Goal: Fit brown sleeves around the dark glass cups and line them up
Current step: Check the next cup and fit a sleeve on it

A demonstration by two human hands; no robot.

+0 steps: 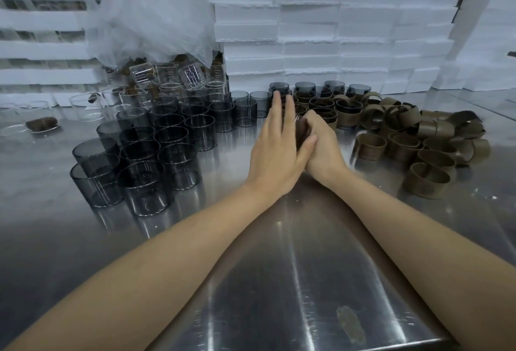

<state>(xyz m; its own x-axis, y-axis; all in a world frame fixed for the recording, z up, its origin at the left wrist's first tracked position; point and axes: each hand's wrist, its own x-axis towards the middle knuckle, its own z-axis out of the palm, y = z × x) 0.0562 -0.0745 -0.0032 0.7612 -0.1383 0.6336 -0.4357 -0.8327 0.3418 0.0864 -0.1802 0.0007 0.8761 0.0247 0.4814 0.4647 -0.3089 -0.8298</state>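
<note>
My right hand [321, 141] curls round a dark glass cup [301, 130] with a brown sleeve on it, mostly hidden between my hands. My left hand [275, 144] lies flat against that cup with straight fingers, its thumb touching my right hand. Bare dark glass cups [167, 141] stand in a cluster to the left. Behind my hands, sleeved cups [324, 104] stand in rows. Loose brown sleeves [413, 141] lie heaped on the right.
The steel table [279, 267] carries everything. Clear glass beakers [167, 76] and dishes sit at the back left under a plastic bag [156, 15]. White foam boxes [335, 29] are stacked along the back.
</note>
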